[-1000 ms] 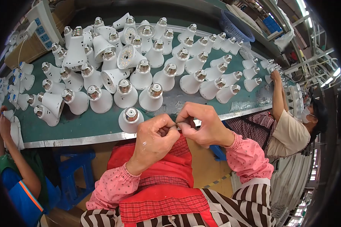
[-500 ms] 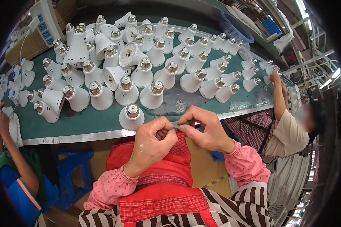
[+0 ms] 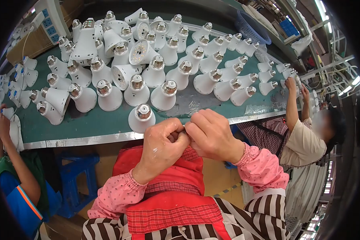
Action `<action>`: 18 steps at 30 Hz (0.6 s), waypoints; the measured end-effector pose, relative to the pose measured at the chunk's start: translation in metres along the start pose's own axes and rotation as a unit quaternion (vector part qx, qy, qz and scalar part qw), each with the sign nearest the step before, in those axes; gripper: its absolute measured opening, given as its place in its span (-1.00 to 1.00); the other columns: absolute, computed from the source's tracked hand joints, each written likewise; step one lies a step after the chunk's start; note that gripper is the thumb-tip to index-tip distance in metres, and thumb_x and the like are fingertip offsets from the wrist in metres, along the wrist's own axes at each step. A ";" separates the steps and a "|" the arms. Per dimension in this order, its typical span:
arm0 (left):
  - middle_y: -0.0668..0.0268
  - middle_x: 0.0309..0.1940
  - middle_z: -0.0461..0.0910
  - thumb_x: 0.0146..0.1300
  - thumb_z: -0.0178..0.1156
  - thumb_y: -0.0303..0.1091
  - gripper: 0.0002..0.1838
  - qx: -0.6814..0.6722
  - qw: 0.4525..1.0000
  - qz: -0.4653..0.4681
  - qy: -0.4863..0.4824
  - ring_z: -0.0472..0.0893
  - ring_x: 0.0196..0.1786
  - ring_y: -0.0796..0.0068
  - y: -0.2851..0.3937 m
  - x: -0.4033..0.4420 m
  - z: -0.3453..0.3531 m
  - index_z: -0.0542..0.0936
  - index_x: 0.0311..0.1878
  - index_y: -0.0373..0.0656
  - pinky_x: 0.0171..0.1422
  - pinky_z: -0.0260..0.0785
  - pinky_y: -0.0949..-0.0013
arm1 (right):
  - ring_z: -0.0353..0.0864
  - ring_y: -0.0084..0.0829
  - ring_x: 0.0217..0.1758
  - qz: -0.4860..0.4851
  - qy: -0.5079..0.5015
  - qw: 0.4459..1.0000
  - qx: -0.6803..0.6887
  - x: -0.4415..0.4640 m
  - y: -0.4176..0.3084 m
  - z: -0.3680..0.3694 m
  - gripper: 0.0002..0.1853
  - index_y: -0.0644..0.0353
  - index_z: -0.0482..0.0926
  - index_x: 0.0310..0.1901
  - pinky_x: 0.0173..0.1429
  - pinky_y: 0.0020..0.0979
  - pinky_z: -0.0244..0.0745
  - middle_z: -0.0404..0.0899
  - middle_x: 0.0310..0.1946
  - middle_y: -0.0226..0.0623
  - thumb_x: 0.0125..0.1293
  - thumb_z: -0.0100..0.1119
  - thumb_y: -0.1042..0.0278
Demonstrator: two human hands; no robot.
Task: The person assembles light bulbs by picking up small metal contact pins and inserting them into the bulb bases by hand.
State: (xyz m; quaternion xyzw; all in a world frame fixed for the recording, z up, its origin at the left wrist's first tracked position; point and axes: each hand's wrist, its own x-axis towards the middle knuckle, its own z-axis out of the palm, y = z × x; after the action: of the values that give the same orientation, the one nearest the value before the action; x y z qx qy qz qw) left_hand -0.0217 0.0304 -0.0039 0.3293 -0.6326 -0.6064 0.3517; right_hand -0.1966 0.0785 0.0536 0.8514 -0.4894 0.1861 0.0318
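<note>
My left hand (image 3: 160,150) is closed in a pinch just past the table's near edge. Against its fingertips presses my right hand (image 3: 214,136), its fingers curled tight. Whatever lies between the fingers is hidden. Closest to my left hand stands a white LED bulb (image 3: 141,122) with a silver screw cap, upright at the edge. Behind it are several more bulbs, among them one bulb (image 3: 164,98) standing upright. A small pile of thin metal pins (image 3: 193,106) lies on the table beyond my right hand.
Bulbs crowd the green table (image 3: 108,132), some tipped over, such as one bulb (image 3: 142,53) showing its LED board. A blue basket (image 3: 250,28) stands at the back. Co-workers' arms reach in at the right (image 3: 294,104) and left. A blue stool (image 3: 78,180) is below.
My right hand has rolled inward, its fingers curling closer over the left fingertips. The view has shifted slightly. The right-hand co-worker's second hand now shows.
</note>
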 end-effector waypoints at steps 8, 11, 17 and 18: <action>0.36 -0.34 0.71 0.44 0.27 -0.51 -0.95 -0.195 0.971 -0.116 -0.075 0.61 -0.38 0.70 0.003 -0.001 -0.021 0.66 -0.16 -0.27 -0.35 0.40 0.59 | 0.64 -0.50 -0.15 0.297 0.049 0.854 0.425 -0.003 -0.008 -0.001 -0.86 0.31 0.67 -0.09 -0.14 -0.46 0.59 0.59 -0.16 -0.28 0.35 0.31 0.65; 0.36 -0.33 0.70 0.47 0.26 -0.46 -0.92 -0.237 0.956 -0.140 -0.102 0.63 -0.38 0.68 0.008 0.000 -0.024 0.65 -0.14 -0.27 -0.32 0.46 0.55 | 0.63 -0.58 -0.13 0.333 0.056 0.795 0.504 -0.008 -0.009 0.005 -0.89 0.34 0.66 -0.06 -0.09 -0.51 0.61 0.60 -0.14 -0.32 0.41 0.29 0.63; 0.30 -0.34 0.73 0.46 0.28 -0.43 -0.91 -0.253 0.946 -0.146 -0.138 0.64 -0.39 0.66 0.003 0.000 -0.031 0.65 -0.15 -0.26 -0.33 0.43 0.55 | 0.58 -0.58 -0.19 0.311 0.049 0.826 0.467 -0.008 -0.013 0.013 -0.92 0.34 0.61 -0.10 -0.15 -0.50 0.55 0.54 -0.18 -0.31 0.41 0.27 0.63; 0.27 -0.33 0.75 0.46 0.29 -0.42 -0.91 -0.255 0.946 -0.145 -0.140 0.65 -0.40 0.64 0.002 0.000 -0.031 0.66 -0.15 -0.25 -0.35 0.40 0.57 | 0.57 -0.58 -0.22 0.299 0.050 0.841 0.448 -0.008 -0.013 0.014 -0.92 0.33 0.59 -0.12 -0.18 -0.50 0.52 0.52 -0.20 -0.31 0.41 0.28 0.63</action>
State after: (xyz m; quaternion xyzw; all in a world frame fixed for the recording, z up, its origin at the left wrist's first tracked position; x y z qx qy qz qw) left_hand 0.0048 0.0142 -0.0011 0.2285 -0.4451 -0.8317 0.2406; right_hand -0.1848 0.0883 0.0392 0.5745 -0.5816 0.4277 -0.3858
